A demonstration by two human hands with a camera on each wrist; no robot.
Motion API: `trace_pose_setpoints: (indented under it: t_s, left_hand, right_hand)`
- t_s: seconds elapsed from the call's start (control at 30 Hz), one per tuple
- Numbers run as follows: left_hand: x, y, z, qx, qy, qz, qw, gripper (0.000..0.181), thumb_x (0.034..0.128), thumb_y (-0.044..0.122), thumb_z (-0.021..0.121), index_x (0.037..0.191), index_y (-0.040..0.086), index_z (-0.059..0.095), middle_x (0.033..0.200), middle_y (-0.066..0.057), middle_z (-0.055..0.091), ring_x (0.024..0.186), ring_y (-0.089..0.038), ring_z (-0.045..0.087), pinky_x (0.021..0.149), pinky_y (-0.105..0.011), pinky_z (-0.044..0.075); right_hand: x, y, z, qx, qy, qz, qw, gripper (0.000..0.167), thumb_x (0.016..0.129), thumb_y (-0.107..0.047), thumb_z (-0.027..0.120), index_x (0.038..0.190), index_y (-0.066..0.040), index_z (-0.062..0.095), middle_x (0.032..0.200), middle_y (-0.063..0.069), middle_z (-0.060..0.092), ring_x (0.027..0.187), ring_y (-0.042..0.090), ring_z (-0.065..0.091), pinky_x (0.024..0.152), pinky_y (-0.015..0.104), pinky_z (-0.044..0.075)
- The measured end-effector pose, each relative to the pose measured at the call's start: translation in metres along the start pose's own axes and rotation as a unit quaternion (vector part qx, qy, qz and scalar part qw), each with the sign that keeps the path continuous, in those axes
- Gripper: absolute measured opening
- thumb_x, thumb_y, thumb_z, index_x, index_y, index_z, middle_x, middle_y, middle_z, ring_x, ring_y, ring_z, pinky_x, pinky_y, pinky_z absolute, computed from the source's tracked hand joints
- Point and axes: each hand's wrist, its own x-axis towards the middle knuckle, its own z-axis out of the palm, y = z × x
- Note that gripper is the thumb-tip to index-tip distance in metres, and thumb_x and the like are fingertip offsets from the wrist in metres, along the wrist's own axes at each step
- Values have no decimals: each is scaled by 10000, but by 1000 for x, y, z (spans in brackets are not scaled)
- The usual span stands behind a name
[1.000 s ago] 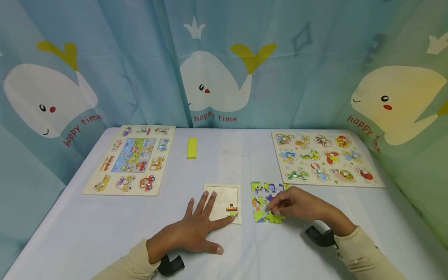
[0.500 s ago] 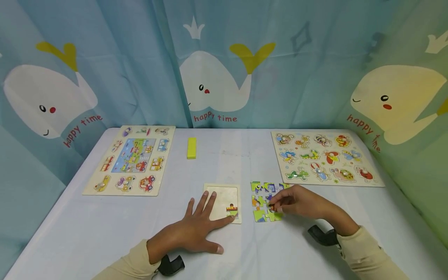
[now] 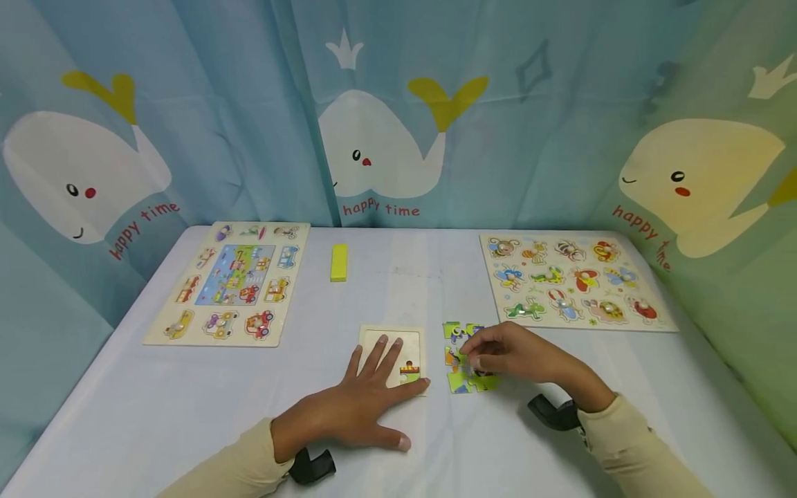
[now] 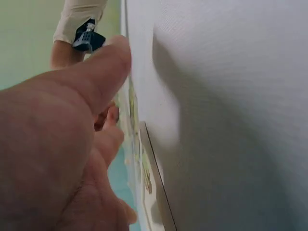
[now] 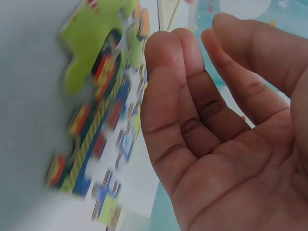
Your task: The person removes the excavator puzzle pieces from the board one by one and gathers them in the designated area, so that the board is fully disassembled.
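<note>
My left hand (image 3: 358,411) lies spread over a small wooden puzzle tray (image 3: 411,344), fingers extended and thumb toward the near side. A joined pair of pieces, or a single printed piece (image 3: 409,372), sits at the tray's lower right, beside the index finger. My right hand (image 3: 519,353) hovers above several loose jigsaw pieces (image 3: 459,382) laid out right of the tray, and covers part of them. In the right wrist view its fingers (image 5: 166,106) bend loosely, with a gap to the thumb and nothing visible between. A green piece (image 5: 96,41) lies under them.
A vehicle puzzle board (image 3: 168,315) lies at the back left, and an insect puzzle board (image 3: 542,259) at the back right. Between them is a yellow block (image 3: 339,263). A printed whale curtain (image 3: 249,138) borders the white table (image 3: 99,415).
My right hand has shifted left over the loose pieces, its fingertips moving away from the dark piece near the lower right. My left hand has slid slightly right on the tray.
</note>
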Motion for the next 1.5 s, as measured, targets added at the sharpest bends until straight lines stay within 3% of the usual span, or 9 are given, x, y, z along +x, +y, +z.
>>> trace_pose_setpoints:
  t_s: [0.13,0.23,0.4,0.7,1.5]
  left_hand:
    - [6,0,3,562,18,125,9983,774,836,766,480,1511,450,275,1611,-117,-135,1428,-316,-229,1051,-675,-75]
    - [9,-1,4,813,30,60,9967,795,811,809,453,1506,464,277,1612,-126,-118,1432,-342,-207,1052,-677,-65]
    - [9,0,2,624,-140,-110,9979,806,801,784,515,1505,463,289,1612,-139,-102,1431,-383,-184,1054,-676,-57]
    - [9,1,-2,663,-314,-168,9972,820,794,761,559,1507,470,277,1616,-104,-111,1434,-369,-187,1022,-717,-53]
    - [8,1,-3,559,-457,-295,9970,857,764,736,625,1502,490,265,1619,-57,-111,1434,-352,-195,1010,-731,-47]
  right_hand:
    - [11,-3,6,-11,-122,-115,9999,178,945,-37,620,1101,33,670,1006,118,676,845,151,603,731,265,503]
    - [18,-3,10,-93,-199,-125,9997,172,938,-36,632,1096,18,675,1010,101,682,879,168,617,762,270,502]
    - [32,-5,19,-311,-269,-168,9990,174,929,-42,648,1094,-1,688,1050,66,689,915,156,640,812,289,509]
    - [51,-12,32,-380,-344,-371,9980,186,918,1,642,1095,-22,694,1079,52,689,928,188,644,833,309,508]
    - [66,-18,40,-238,-484,-450,9975,186,926,-2,639,1106,-13,683,1027,41,689,902,197,642,804,309,511]
